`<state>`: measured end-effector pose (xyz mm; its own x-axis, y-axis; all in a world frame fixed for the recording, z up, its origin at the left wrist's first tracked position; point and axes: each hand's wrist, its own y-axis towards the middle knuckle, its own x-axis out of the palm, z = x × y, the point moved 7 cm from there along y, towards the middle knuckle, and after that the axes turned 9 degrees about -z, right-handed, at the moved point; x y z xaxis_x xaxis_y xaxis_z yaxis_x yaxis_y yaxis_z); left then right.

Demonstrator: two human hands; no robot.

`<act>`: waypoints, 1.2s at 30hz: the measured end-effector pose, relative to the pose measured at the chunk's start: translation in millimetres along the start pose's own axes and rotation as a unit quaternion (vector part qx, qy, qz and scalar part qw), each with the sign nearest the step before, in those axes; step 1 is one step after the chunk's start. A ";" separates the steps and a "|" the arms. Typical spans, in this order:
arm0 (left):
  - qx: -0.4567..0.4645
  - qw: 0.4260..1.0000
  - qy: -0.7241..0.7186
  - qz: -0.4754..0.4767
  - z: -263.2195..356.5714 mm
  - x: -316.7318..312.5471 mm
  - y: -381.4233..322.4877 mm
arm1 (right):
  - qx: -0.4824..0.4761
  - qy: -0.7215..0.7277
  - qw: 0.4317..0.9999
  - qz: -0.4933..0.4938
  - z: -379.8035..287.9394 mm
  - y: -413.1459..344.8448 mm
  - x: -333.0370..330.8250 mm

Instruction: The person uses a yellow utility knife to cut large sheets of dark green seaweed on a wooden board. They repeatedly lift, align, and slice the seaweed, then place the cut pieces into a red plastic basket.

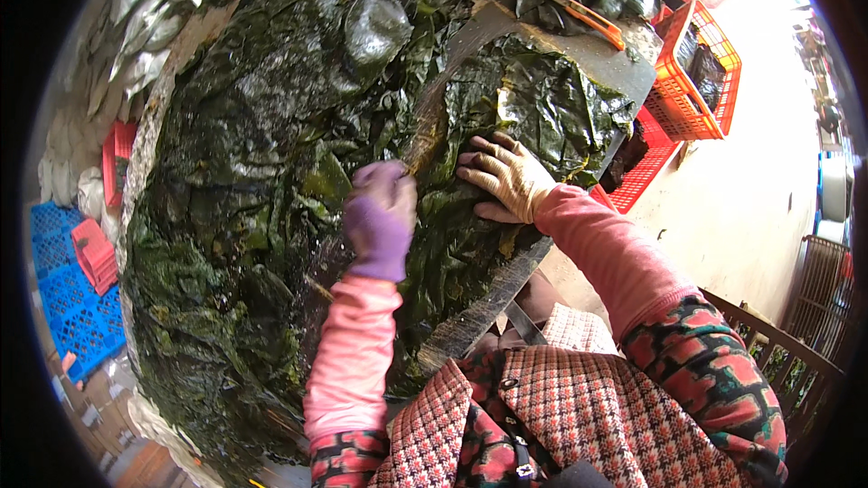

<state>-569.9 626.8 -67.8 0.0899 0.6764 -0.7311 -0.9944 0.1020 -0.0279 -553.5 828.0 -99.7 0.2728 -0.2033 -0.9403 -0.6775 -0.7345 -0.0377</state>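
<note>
Wet dark green kelp [237, 149] covers most of the work table in a thick heap. My left hand [383, 217], in a purple glove, is closed at the edge of some kelp near the middle; its fingertips are blurred, and I cannot tell what is between them. My right hand [505, 179], in a cream glove with dark soiled fingertips, lies flat with fingers spread on a flattened stack of kelp [542, 108]. Beyond that stack, an orange-handled utility knife [583, 17] rests at the far side of the board.
An orange plastic crate [695, 81] and a red crate [644, 169] with dark contents stand at the right. Blue plastic pallets [74, 285] and red baskets [95, 254] are on the floor at the left. Filled sacks [142, 27] lie beyond. Part of another person shows at top right.
</note>
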 end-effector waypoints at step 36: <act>0.215 0.903 0.331 -0.167 -30.9 62.2 -5.3 | 0.048 -0.001 0.999 0.015 13.0 -4.4 9.8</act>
<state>-560.8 645.8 -134.2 0.1866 -0.0153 -0.9823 -0.7914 0.5902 -0.1595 -556.8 837.6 -113.1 0.2511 -0.2230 -0.9419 -0.7472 -0.6632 -0.0422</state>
